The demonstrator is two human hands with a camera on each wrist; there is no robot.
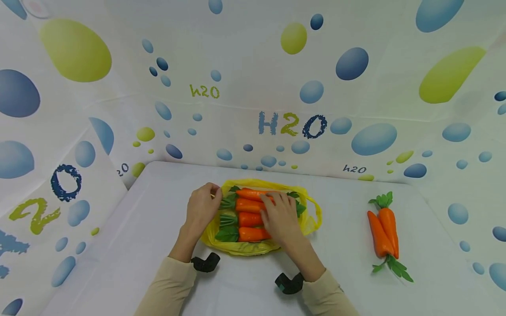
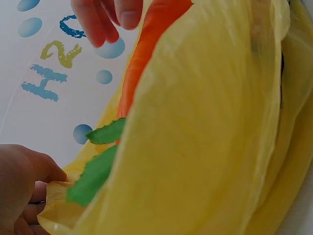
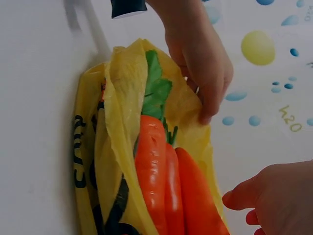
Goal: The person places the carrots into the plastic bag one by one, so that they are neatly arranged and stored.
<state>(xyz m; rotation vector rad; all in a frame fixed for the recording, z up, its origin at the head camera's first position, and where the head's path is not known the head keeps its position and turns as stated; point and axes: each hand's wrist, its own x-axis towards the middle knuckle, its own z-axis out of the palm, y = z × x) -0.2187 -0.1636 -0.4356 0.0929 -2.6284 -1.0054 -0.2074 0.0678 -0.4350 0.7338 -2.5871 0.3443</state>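
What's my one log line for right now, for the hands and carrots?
left hand: pinches yellow bag edge | right hand: over bagged carrots | two other carrots: outside bag

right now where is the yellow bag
In the head view, the yellow bag of carrots sits on the white table below centre, the left hand at its left edge, the right hand overlapping its right half.

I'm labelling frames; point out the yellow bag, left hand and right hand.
Yellow bag [image 1: 251, 249]: head view, near side.
Left hand [image 1: 201, 206]: head view, back of hand.
Right hand [image 1: 283, 220]: head view, back of hand.
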